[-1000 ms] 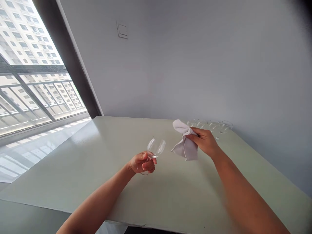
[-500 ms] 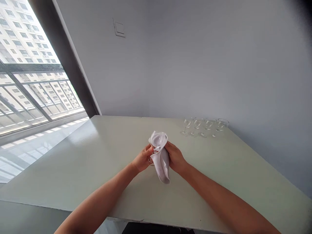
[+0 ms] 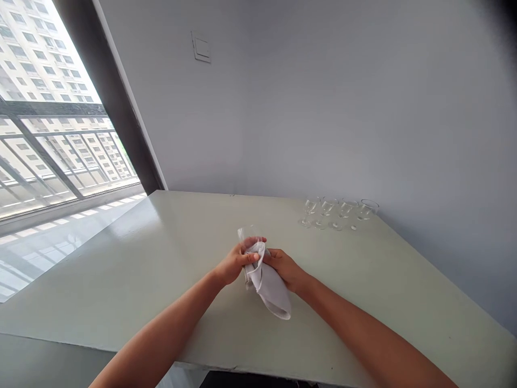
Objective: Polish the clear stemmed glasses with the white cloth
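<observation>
fingers (image 3: 249, 257) of the left hand (image 3: 234, 266) curl closed across the front of a clear wine glass (image 3: 247, 234), pressed together and gripping it through a white cloth (image 3: 269, 285). only the upper bowl and rim of the glass show above those fingers, and the rim points up with a slight tilt; the stem and foot are hidden by the cloth and the hand, so i can't tell exactly how they sit. the cloth is bunched around the lower part of the glass and hangs down and to the right in a loose fold, its corner ending just above the table (image 3: 133, 280), though whether it touches the top is hard to tell. the right hand (image 3: 285, 268) sits just beside the left, its fingers close together and pressed against the cloth's right side. both hands are held low over the middle of the table. toward the far edge, well apart from the hands, four more wine glasses (image 3: 337, 211) stand upright in a row near the wall (image 3: 323, 108). a switch plate (image 3: 201, 47) is mounted on that wall, and to the left a window (image 3: 60, 145) shows a balcony railing (image 3: 68, 153) and a tower block (image 3: 40, 64).
</observation>
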Demonstrator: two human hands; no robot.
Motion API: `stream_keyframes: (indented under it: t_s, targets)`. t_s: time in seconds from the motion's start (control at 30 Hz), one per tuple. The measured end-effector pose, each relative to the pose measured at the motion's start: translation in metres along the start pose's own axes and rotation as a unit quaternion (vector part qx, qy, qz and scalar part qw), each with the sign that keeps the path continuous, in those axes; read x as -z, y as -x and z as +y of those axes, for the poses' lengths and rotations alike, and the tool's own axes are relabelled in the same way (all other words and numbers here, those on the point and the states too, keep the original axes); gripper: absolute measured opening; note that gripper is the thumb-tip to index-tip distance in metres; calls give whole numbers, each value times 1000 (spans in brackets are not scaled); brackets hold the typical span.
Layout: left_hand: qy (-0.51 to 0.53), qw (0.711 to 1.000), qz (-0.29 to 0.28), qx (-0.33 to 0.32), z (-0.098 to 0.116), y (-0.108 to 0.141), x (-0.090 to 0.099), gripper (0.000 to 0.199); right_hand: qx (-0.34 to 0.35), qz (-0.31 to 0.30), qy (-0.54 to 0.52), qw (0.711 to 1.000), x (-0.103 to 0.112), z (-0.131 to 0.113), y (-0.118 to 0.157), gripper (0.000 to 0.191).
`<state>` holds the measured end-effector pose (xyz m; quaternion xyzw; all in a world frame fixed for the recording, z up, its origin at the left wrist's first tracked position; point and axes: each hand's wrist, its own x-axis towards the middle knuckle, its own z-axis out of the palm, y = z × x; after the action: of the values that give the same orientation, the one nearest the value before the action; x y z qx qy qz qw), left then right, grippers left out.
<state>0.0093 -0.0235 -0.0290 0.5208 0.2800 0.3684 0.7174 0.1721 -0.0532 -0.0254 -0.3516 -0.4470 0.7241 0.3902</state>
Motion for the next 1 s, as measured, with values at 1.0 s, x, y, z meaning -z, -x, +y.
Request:
stream_keyframes:
  t_s: [1.0]
  targets:
    - [273, 942, 195, -4, 0, -8, 1, 20, 272, 91, 318, 903, 13, 2, -15, 17]
